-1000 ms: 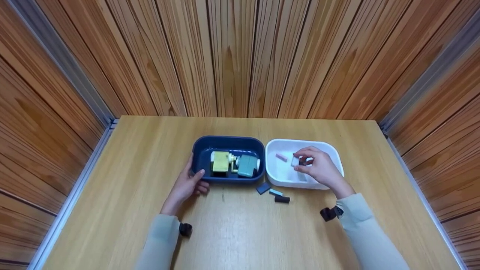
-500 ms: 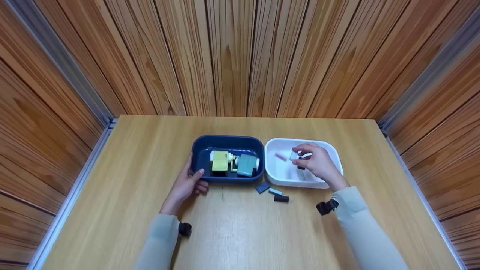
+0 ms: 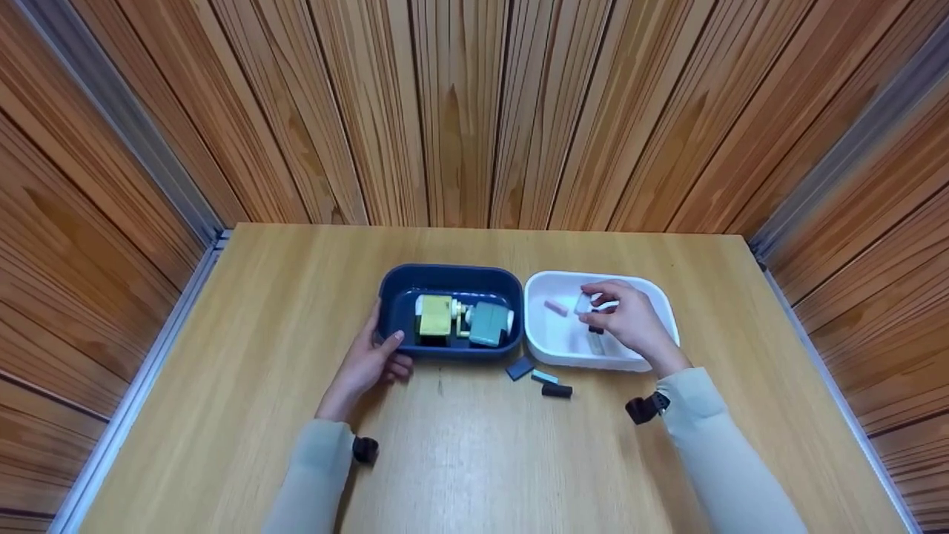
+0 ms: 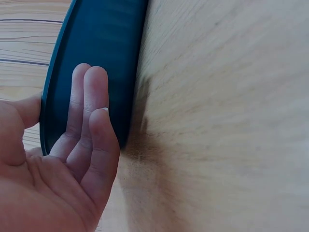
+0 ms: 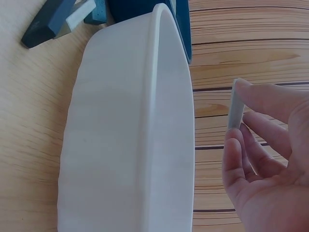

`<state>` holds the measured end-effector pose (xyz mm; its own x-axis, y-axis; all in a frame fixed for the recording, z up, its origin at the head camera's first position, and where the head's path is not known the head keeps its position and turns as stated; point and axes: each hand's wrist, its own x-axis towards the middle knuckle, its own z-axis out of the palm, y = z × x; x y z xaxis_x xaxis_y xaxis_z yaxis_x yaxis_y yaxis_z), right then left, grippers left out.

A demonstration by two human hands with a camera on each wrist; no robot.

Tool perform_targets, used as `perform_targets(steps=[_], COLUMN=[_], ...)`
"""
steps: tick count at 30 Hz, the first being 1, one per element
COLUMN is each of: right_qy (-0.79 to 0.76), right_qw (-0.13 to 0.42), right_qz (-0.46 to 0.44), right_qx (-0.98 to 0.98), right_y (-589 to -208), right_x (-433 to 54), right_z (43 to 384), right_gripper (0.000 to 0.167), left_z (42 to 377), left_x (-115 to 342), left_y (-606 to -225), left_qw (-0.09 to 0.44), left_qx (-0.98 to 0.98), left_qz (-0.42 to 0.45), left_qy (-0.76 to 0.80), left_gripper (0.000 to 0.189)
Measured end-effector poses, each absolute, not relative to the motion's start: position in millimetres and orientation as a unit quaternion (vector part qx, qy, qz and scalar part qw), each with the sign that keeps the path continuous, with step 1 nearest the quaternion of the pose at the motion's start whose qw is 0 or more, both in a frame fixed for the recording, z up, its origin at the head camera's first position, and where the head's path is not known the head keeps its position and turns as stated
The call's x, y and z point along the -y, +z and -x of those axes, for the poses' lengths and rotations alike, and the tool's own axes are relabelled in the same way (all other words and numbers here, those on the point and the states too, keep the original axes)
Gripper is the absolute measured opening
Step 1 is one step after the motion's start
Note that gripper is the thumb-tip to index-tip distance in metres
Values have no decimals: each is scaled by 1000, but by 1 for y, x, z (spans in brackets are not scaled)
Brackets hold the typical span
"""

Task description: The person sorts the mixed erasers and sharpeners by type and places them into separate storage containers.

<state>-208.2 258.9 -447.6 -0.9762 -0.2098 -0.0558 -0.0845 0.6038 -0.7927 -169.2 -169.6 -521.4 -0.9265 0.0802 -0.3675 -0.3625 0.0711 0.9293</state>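
My left hand (image 3: 368, 363) grips the near left corner of a dark blue tub (image 3: 397, 297), thumb over the rim. In the left wrist view its fingers lie along the outer wall. Inside the tub are a yellow blocky piece (image 3: 435, 315) and a teal blocky piece (image 3: 486, 324), with pale parts between them. My right hand (image 3: 630, 319) is above a white tub (image 3: 540, 335), pinching a small flat whitish block (image 5: 236, 107) between thumb and fingertips. A pink block (image 3: 555, 307) lies in the white tub, and a black piece (image 3: 595, 329) shows partly below the hand.
On the wooden table (image 3: 445, 445), before the tubs, lie a dark blue flat block (image 3: 520, 368), a light blue block (image 3: 544, 377) and a black block (image 3: 557, 390). The tubs stand side by side. Wood-panelled walls (image 3: 474, 111) enclose the back and sides.
My right hand has shifted slightly left and away from me with the whitish block, uncovering more of the black piece. The left hand keeps its hold on the blue tub.
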Motion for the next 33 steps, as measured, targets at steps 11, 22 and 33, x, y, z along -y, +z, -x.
perform_targets(steps=[11,22,33], right_qy=[-437,-442,-448], right_qw=[79,83,75], right_qz=[73,71,73], right_qx=[-893,-890,-888], right_y=[-449,-450,-452], right_x=[-259,-262,-265], right_z=[207,205,198], right_gripper=[53,49,48], left_z=[172,171,171], left_x=[172,171,169], left_y=[-523,-523,-523], left_qw=[178,177,163], left_qx=[-711,-714,-721], left_qz=[98,98,100], left_qy=[673,671,666], left_gripper=[71,71,72])
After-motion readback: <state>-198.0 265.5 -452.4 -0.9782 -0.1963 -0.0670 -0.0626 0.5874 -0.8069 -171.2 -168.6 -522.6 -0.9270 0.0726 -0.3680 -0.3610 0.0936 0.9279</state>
